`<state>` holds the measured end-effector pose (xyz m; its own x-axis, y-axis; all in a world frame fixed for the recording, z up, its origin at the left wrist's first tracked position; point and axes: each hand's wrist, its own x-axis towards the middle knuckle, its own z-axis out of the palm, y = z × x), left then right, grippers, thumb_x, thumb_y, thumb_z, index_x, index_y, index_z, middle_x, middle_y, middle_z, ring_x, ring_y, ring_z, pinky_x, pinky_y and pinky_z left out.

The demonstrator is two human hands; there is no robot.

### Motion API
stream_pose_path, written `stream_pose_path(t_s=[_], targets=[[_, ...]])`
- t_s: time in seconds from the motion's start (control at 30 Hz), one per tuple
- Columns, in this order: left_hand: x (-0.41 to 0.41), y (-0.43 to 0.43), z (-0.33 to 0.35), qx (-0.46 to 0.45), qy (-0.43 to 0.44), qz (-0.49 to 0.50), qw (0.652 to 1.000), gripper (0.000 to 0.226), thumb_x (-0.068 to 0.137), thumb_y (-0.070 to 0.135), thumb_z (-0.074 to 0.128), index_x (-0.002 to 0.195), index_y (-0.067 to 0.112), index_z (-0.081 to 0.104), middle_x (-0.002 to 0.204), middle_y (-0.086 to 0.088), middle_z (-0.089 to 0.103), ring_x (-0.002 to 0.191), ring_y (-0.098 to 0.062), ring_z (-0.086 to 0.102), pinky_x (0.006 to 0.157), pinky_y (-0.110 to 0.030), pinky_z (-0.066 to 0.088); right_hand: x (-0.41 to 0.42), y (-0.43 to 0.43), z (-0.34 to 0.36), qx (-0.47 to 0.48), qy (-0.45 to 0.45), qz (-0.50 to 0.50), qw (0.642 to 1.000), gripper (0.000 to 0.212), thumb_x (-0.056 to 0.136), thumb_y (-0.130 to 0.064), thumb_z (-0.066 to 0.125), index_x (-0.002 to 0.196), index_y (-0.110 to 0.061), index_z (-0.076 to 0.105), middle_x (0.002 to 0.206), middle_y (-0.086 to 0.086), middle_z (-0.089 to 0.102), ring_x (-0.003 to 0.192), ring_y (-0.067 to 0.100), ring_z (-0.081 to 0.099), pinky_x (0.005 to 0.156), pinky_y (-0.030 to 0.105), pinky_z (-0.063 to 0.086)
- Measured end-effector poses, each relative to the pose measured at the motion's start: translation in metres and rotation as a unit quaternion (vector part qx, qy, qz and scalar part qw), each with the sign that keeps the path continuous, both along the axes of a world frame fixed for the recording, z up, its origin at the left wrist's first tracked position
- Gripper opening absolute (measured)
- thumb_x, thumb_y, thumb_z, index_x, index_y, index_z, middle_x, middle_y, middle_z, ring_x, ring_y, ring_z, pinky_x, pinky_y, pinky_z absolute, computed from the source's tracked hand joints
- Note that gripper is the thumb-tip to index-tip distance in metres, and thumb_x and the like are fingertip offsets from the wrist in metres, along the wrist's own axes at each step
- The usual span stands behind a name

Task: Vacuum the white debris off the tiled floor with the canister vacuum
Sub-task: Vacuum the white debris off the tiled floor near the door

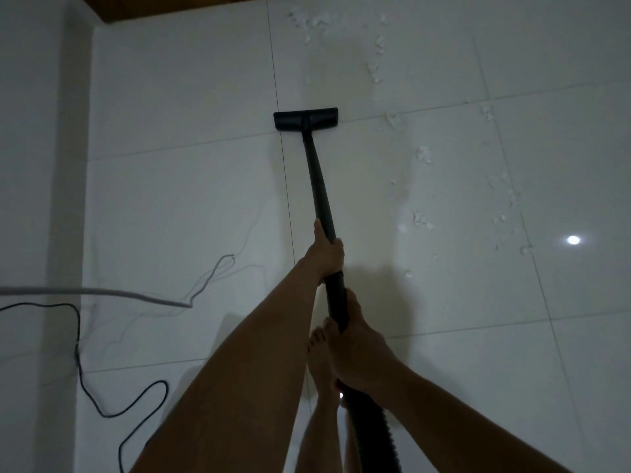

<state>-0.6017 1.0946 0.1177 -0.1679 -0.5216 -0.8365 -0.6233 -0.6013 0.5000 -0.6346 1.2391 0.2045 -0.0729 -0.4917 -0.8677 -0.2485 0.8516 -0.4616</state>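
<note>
A black vacuum wand (319,186) runs from my hands out to a flat black floor nozzle (305,118) resting on the white tiled floor (187,206). My left hand (324,254) grips the wand at mid-length. My right hand (358,343) grips it lower, just above the ribbed black hose (372,435). White debris (421,221) lies scattered to the right of the wand, and more of these scraps (375,63) sit beyond and to the right of the nozzle. The canister is out of view.
A black power cord (80,363) loops over the floor at the lower left, with a thin grey cable (211,278) beside it. A white wall (37,165) stands on the left. A wooden edge (177,6) is at the top. My bare foot (319,356) is under the wand.
</note>
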Motion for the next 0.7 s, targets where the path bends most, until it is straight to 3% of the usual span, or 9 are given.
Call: stream_pose_path(t_s=[0.23,0.4,0.6,0.7], targets=[[0.003,-0.003,0.012,0.008,0.013,0.005,1.000,0.072,0.106,0.028,0.034,0.155,0.034,-0.018,0.139,-0.016,0.046,0.097,-0.027,0.055,0.092,-0.044,0.050,0.001,-0.005,0.014,-0.004,-0.004,-0.006,1.000,0.062,0.109,-0.039,0.035,0.159,-0.048,0.000,0.102,0.013,0.069,0.043,0.014,0.062,0.042,0.024,0.049],[0.000,-0.011,0.025,0.018,0.020,0.008,1.000,0.071,0.106,0.027,0.034,0.155,0.033,-0.018,0.113,-0.007,0.050,0.080,-0.020,0.055,0.085,-0.042,0.052,-0.004,-0.017,0.035,0.000,0.004,-0.003,1.000,0.063,0.110,-0.037,0.036,0.160,-0.046,-0.001,0.098,0.007,0.066,0.041,0.007,0.059,0.038,0.018,0.045],[0.000,-0.039,0.027,0.023,0.017,-0.004,1.000,0.073,0.106,0.027,0.035,0.155,0.033,-0.019,0.117,-0.015,0.056,0.081,-0.021,0.058,0.078,-0.038,0.052,-0.002,-0.046,0.041,0.006,-0.003,-0.024,1.000,0.062,0.110,-0.037,0.036,0.158,-0.049,0.000,0.092,0.008,0.065,0.035,0.008,0.057,0.041,0.023,0.049],[0.000,-0.056,0.026,0.025,0.019,-0.010,0.999,0.074,0.105,0.028,0.035,0.154,0.035,-0.019,0.120,-0.014,0.055,0.083,-0.020,0.058,0.081,-0.040,0.053,-0.001,-0.063,0.044,0.005,0.000,-0.024,1.000,0.063,0.110,-0.038,0.036,0.159,-0.048,-0.002,0.095,0.008,0.064,0.032,0.006,0.055,0.039,0.020,0.046]])
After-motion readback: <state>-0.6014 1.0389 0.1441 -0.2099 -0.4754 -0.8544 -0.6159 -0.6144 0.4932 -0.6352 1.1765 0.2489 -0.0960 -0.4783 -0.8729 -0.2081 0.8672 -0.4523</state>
